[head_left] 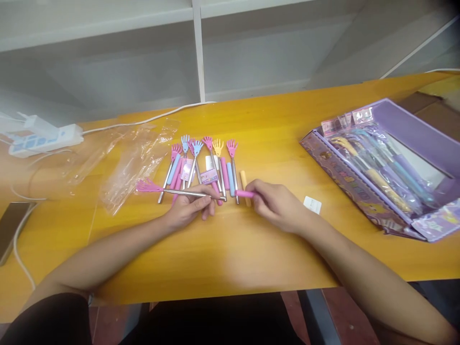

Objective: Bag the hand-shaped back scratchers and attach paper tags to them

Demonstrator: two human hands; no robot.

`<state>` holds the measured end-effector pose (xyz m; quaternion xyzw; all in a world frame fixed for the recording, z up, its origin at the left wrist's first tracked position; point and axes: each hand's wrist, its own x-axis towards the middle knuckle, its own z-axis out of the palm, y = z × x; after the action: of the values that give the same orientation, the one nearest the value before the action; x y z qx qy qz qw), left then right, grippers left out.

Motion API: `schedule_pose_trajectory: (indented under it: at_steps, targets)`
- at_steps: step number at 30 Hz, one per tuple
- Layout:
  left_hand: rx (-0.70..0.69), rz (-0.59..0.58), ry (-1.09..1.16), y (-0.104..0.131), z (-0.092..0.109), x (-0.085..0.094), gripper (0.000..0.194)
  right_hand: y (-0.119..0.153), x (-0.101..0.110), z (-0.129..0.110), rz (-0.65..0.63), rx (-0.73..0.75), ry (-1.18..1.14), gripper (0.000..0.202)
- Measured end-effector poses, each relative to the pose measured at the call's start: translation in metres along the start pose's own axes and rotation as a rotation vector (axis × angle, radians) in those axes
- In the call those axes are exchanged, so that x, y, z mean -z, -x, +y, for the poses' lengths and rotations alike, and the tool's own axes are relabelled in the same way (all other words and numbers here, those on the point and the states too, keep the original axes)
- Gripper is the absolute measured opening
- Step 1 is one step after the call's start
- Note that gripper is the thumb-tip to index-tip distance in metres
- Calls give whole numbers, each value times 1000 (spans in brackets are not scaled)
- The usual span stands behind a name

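A pink hand-shaped telescopic back scratcher [168, 191] lies stretched out sideways over the yellow table [230, 258], its claw to the left. My left hand [189, 209] pinches its metal rod. My right hand [276, 205] grips its pink handle end. Just behind my hands lies a row of several collapsed scratchers [203, 165] in pink, blue and yellow, claws pointing away from me, with a small pink label among them.
Empty clear plastic sleeves [132, 163] lie at the left. A white power strip [43, 136] and cables sit at far left. A purple display box [388, 167] of packaged scratchers stands at the right. A small white tag [312, 204] lies near my right hand.
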<state>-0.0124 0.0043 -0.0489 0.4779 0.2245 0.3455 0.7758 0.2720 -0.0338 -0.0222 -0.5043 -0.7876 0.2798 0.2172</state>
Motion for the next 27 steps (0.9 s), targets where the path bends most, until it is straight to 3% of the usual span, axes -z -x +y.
schedule_pose_trajectory:
  at_steps: [9,27]
  targets:
    - [16,-103,-113,4,-9,8,27,5,-16,-9,-42,117,-17,19]
    - [8,-20,-201,-1,-5,3,29,8,-24,-11,-59,159,-71,20]
